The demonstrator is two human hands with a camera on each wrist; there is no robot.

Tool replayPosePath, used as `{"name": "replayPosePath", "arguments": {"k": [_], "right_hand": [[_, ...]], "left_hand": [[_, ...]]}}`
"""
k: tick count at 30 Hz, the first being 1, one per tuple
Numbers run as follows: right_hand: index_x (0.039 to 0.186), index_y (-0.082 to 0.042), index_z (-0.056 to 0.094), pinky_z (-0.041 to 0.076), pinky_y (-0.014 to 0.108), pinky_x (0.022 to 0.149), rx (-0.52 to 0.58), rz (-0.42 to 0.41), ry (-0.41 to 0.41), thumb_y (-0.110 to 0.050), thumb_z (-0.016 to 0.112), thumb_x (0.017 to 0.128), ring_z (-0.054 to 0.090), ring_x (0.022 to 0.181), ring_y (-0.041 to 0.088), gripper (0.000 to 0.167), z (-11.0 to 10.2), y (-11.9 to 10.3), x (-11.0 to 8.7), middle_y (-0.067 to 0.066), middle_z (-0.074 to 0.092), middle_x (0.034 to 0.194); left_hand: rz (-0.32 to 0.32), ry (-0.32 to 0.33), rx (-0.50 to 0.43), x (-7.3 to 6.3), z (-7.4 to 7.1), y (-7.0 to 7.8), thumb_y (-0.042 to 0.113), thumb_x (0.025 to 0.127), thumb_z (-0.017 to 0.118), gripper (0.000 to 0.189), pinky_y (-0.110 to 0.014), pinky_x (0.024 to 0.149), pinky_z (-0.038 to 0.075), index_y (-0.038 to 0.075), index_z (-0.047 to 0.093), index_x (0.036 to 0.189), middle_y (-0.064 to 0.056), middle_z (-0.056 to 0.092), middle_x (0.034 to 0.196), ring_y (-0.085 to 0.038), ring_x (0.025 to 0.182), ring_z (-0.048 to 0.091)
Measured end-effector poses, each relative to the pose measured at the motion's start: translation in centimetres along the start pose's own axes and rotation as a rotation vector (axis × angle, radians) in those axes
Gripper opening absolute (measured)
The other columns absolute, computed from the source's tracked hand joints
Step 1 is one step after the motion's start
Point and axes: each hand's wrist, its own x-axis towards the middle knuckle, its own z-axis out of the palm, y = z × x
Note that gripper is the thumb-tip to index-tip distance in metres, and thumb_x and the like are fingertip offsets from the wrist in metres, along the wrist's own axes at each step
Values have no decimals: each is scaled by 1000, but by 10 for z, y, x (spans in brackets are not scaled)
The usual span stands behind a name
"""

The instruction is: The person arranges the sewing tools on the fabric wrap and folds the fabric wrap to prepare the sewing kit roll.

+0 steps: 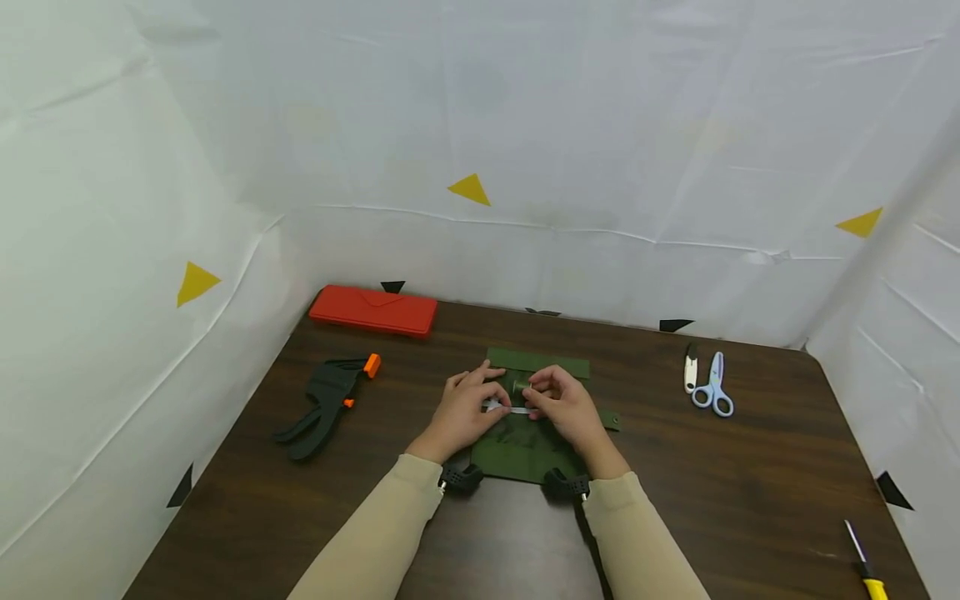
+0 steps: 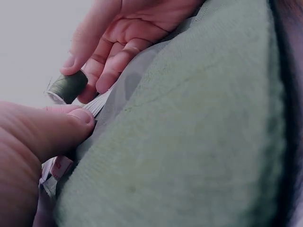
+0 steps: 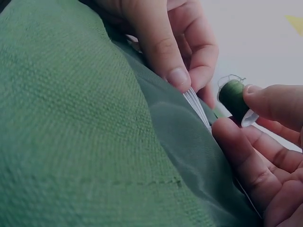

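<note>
A green cloth roll (image 1: 525, 461) lies spread on the table beneath both hands. My left hand (image 1: 467, 408) pinches a white ribbed elastic strip (image 3: 196, 105) between thumb and finger, over the cloth's smooth inner lining (image 3: 175, 123). My right hand (image 1: 566, 407) holds a small spool of green thread (image 3: 233, 99) by thumb and fingers, tilted, with a loose loop of thread at its top end. In the left wrist view the spool (image 2: 68, 86) sits just beyond my left thumb, close to the strip. Beneath my left hand a pale printed item (image 2: 59, 166) partly shows.
A black clamp with orange tips (image 1: 326, 408) lies at the left, a red case (image 1: 373, 311) behind it. On the right are light-blue scissors (image 1: 716, 387), a small white-handled tool (image 1: 691, 372) and a yellow-handled screwdriver (image 1: 870, 575). White sheeting (image 1: 555, 125) surrounds the table's back and sides.
</note>
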Motion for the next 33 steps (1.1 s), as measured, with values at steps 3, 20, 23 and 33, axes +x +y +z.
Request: {"name": "replayPosePath", "arguments": {"k": [3, 20, 23, 33], "right_hand": [[130, -2, 66, 68, 37, 80, -24, -8, -3, -23, 76, 105, 73, 94, 30, 34, 0, 0, 0, 22, 70, 117], [123, -10, 76, 55, 29, 62, -210, -90, 6, -28, 78, 103, 64, 78, 24, 26, 0, 3, 0, 12, 77, 110], [121, -11, 77, 58, 29, 65, -211, -85, 2, -27, 79, 103, 66, 81, 25, 24, 0, 2, 0, 11, 77, 111], [117, -11, 77, 63, 31, 71, -191, -65, -30, -22, 78, 103, 70, 86, 25, 18, 0, 0, -2, 12, 77, 118]], "left_hand": [[4, -1, -19, 0, -1, 0, 33, 102, 80, 5, -65, 130, 24, 30, 76, 101, -3, 58, 163, -34, 168, 30], [4, -1, -53, -1, -1, -2, 34, 102, 77, 6, -64, 132, 21, 32, 72, 100, -3, 58, 164, -30, 168, 29], [6, 0, -55, -1, -1, -2, 34, 102, 77, 6, -64, 132, 21, 32, 72, 100, -3, 57, 164, -31, 168, 30], [2, -5, -59, -1, -3, 1, 35, 102, 76, 8, -63, 132, 22, 32, 70, 100, -3, 57, 164, -30, 168, 30]]}}
